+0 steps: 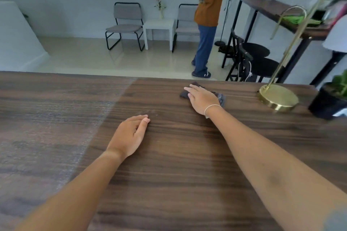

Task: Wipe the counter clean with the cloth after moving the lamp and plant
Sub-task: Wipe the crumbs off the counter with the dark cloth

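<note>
The dark wood counter (169, 155) fills the lower view. My right hand (202, 98) lies flat on a dark cloth (220, 97) near the counter's far edge, pressing it down. My left hand (131, 135) rests palm down on the bare wood at centre, fingers together, holding nothing. A brass lamp (277, 97) with a round base and curved stem stands at the far right. Beside it, at the right edge, is a plant in a black pot (326, 103).
A lighter, hazy-looking patch (47, 127) covers the counter's left part. Beyond the far edge a person in an orange top (208, 5) stands by a tall dark table (281, 13) with black stools (257, 50). Two grey chairs and a white side table (159, 28) stand at the back wall.
</note>
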